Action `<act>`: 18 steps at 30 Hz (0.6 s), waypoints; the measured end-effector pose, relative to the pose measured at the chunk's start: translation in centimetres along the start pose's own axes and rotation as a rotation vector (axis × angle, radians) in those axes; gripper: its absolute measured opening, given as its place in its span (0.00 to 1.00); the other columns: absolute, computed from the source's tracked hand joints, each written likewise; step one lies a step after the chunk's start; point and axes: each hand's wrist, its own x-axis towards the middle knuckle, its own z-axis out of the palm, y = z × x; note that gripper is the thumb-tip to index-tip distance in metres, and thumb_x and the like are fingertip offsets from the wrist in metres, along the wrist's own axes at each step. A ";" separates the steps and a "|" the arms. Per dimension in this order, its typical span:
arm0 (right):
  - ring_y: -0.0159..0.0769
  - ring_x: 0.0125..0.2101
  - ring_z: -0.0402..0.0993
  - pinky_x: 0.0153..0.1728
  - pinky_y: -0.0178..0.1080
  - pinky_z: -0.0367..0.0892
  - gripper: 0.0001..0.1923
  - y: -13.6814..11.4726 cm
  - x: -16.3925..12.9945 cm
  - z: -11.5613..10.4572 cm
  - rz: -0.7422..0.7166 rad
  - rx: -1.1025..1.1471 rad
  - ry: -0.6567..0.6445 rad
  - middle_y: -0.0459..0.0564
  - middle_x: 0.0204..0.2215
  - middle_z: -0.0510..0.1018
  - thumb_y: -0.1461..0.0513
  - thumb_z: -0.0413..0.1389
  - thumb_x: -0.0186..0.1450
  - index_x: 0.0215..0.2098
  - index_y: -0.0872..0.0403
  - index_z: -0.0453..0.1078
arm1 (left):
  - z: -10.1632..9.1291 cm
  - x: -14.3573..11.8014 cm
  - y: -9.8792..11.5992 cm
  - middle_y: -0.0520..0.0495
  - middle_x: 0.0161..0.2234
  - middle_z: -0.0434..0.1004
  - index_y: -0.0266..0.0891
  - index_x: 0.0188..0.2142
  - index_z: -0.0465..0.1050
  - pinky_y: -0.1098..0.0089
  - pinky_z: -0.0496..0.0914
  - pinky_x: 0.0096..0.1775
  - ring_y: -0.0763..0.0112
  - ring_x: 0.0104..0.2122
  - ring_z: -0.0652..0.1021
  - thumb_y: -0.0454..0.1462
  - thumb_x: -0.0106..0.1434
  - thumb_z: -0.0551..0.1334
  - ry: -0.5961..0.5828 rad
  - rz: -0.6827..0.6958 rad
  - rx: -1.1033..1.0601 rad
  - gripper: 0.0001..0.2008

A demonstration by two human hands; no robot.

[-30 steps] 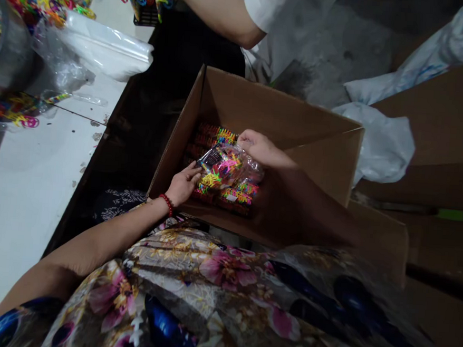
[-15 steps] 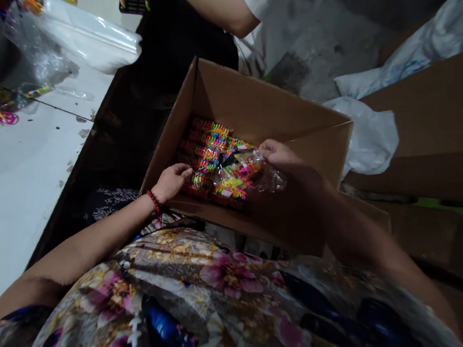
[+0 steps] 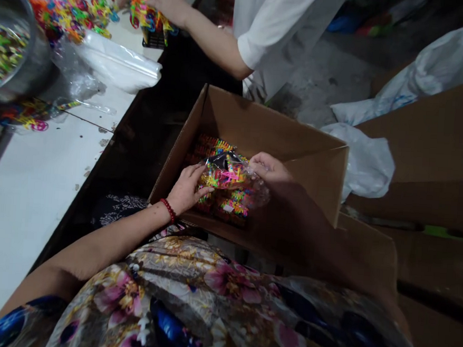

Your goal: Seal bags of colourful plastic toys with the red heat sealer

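Right hand (image 3: 269, 166) pinching clear plastic bag of multicoloured pieces (image 3: 228, 175) over open brown cardboard box (image 3: 272, 126); left hand (image 3: 185, 191) touching bag, grip unclear.

This looks like a small packing workshop. A white worktable (image 3: 24, 196) at nine o'clock bears, toward ten, a metal basin (image 3: 39, 57), a heap of bright plastic trinkets (image 3: 84, 12) and a stack of clear plastic bags (image 3: 122, 65). A co-worker (image 3: 273, 33) works at twelve. A cardboard box (image 3: 298, 128) of bright packs (image 3: 231, 208) fills the centre; a white woven sack (image 3: 437, 71) at two, cartons (image 3: 425, 123) at three and bare concrete floor (image 3: 321, 82) toward one complete the signs.
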 end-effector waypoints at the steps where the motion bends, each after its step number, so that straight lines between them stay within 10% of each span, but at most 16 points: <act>1: 0.33 0.25 0.62 0.27 0.36 0.56 0.15 -1.0 0.0 0.2 -0.025 0.027 0.003 0.45 0.24 0.68 0.50 0.56 0.58 0.32 0.53 0.65 | -0.6 0.5 0.0 0.37 0.53 0.72 0.38 0.58 0.69 0.54 0.68 0.58 0.54 0.55 0.71 0.44 0.62 0.69 0.066 0.008 0.034 0.27; 9: 0.31 0.24 0.60 0.26 0.35 0.56 0.13 -11.1 0.6 1.4 -0.298 0.373 0.019 0.44 0.24 0.64 0.53 0.61 0.60 0.32 0.51 0.63 | -8.0 2.2 0.5 0.46 0.38 0.71 0.41 0.40 0.79 0.65 0.72 0.44 0.66 0.41 0.74 0.39 0.66 0.64 0.361 0.143 0.009 0.07; 18: 0.29 0.22 0.56 0.24 0.35 0.58 0.18 -21.9 1.2 5.9 -0.494 0.540 -0.258 0.44 0.25 0.63 0.52 0.67 0.56 0.32 0.50 0.65 | -16.4 -3.8 1.3 0.43 0.43 0.73 0.41 0.45 0.77 0.64 0.73 0.47 0.66 0.44 0.76 0.40 0.67 0.63 0.586 0.124 0.029 0.10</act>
